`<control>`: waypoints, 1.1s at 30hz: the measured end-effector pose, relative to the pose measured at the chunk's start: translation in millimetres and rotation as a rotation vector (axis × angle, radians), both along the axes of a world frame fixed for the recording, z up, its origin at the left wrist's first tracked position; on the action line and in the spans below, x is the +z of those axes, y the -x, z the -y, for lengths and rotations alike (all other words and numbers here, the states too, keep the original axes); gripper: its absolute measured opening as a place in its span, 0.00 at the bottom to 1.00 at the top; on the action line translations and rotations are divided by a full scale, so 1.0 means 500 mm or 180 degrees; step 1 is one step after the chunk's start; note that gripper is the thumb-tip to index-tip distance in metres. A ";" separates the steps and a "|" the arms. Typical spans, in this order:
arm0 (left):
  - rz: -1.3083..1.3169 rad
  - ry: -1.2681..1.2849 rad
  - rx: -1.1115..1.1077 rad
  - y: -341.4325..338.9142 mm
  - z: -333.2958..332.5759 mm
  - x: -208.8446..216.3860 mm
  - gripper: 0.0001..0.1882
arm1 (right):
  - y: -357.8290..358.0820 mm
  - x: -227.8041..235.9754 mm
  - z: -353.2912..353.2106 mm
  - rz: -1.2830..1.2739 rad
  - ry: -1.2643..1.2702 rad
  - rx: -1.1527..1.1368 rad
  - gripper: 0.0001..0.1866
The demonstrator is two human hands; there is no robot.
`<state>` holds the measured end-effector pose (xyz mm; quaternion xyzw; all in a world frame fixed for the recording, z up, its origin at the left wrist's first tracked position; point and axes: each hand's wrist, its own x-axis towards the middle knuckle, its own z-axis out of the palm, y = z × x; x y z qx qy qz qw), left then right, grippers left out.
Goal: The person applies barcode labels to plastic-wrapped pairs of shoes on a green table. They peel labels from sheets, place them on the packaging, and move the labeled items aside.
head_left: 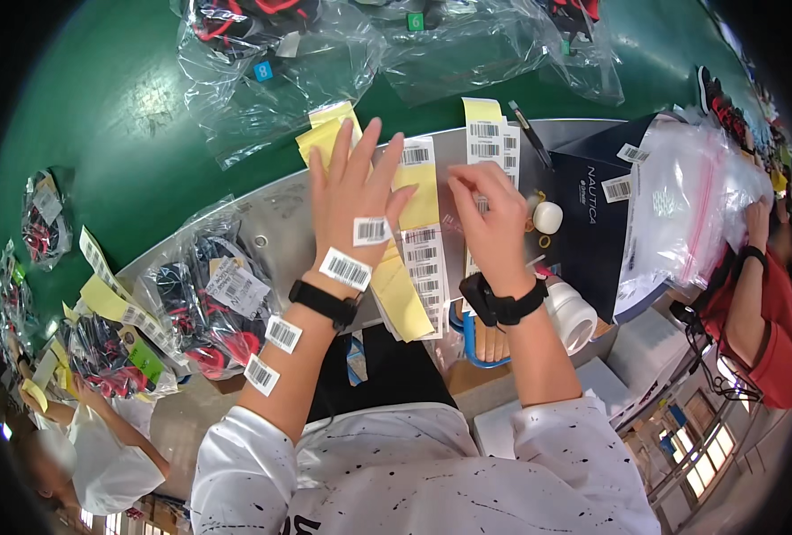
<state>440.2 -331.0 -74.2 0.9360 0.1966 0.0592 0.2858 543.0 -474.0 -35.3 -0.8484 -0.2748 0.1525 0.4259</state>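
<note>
My left hand (350, 201) lies spread, palm down, over yellow-backed label strips (323, 141). Barcode stickers (346, 269) are stuck along the back of that hand, the wrist and the forearm. Beside it, sheets of barcode labels (424, 267) run down the metal tray (276, 209), with a bare yellow backing strip (400, 299) on top. My right hand (494, 214) is above another label sheet (485, 134), its thumb and index finger bent together. Whatever may be between those fingertips is too small to make out. Both wrists wear black bands.
Bagged shoes (213, 285) stand at the left; more plastic bags (280, 80) lie across the green table (137, 80). On the right are a pen (530, 134), a dark box (588, 223), clear bags (681, 205) and a white container (574, 325). Co-workers stand on both sides.
</note>
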 end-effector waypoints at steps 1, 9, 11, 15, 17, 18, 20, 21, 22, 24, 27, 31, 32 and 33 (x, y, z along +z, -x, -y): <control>0.0025 0.0056 -0.0037 -0.012 -0.005 0.004 0.30 | -0.006 -0.001 -0.009 -0.0012 0.0088 0.0118 0.06; 0.0212 -0.0173 -0.0411 -0.025 -0.010 -0.038 0.24 | 0.058 -0.026 0.014 0.0053 0.0317 0.0152 0.10; 0.0337 -0.0221 -0.0392 -0.030 -0.012 -0.037 0.21 | 0.073 -0.033 0.020 0.0082 0.0341 0.0210 0.14; 0.0528 -0.0247 -0.0362 -0.037 -0.009 -0.045 0.17 | 0.076 -0.043 0.005 -0.0350 0.0072 -0.0276 0.15; 0.0570 -0.0243 -0.0346 -0.037 -0.009 -0.047 0.16 | 0.061 -0.035 -0.010 -0.0626 0.0080 -0.0483 0.15; 0.0589 -0.0246 -0.0352 -0.039 -0.008 -0.048 0.16 | 0.056 -0.045 -0.013 -0.0686 -0.0023 -0.0625 0.15; 0.0623 -0.0254 -0.0375 -0.041 -0.007 -0.049 0.16 | 0.047 -0.069 -0.018 -0.0810 -0.0234 -0.0919 0.15; 0.0625 -0.0248 -0.0385 -0.043 -0.006 -0.049 0.16 | 0.044 -0.071 -0.021 -0.0886 -0.0321 -0.0948 0.15; 0.0625 -0.0248 -0.0387 -0.044 -0.006 -0.047 0.16 | 0.039 -0.070 -0.025 -0.0964 -0.0411 -0.0967 0.15; 0.0559 -0.0237 -0.0435 -0.042 -0.007 -0.042 0.17 | 0.036 -0.069 -0.030 -0.1029 -0.0478 -0.0961 0.15; 0.0457 -0.0206 -0.0532 -0.041 -0.008 -0.031 0.18 | 0.028 -0.070 -0.029 -0.1158 -0.0518 -0.0933 0.15; 0.0515 -0.0232 -0.0596 -0.042 -0.009 -0.029 0.18 | 0.020 -0.070 -0.020 -0.1733 -0.0782 -0.0923 0.16; 0.0537 -0.0251 -0.0623 -0.043 -0.009 -0.029 0.18 | 0.017 -0.067 -0.017 -0.1841 -0.0822 -0.0894 0.16; 0.0555 -0.0247 -0.0639 -0.044 -0.009 -0.028 0.18 | 0.014 -0.064 -0.017 -0.1893 -0.0809 -0.0881 0.15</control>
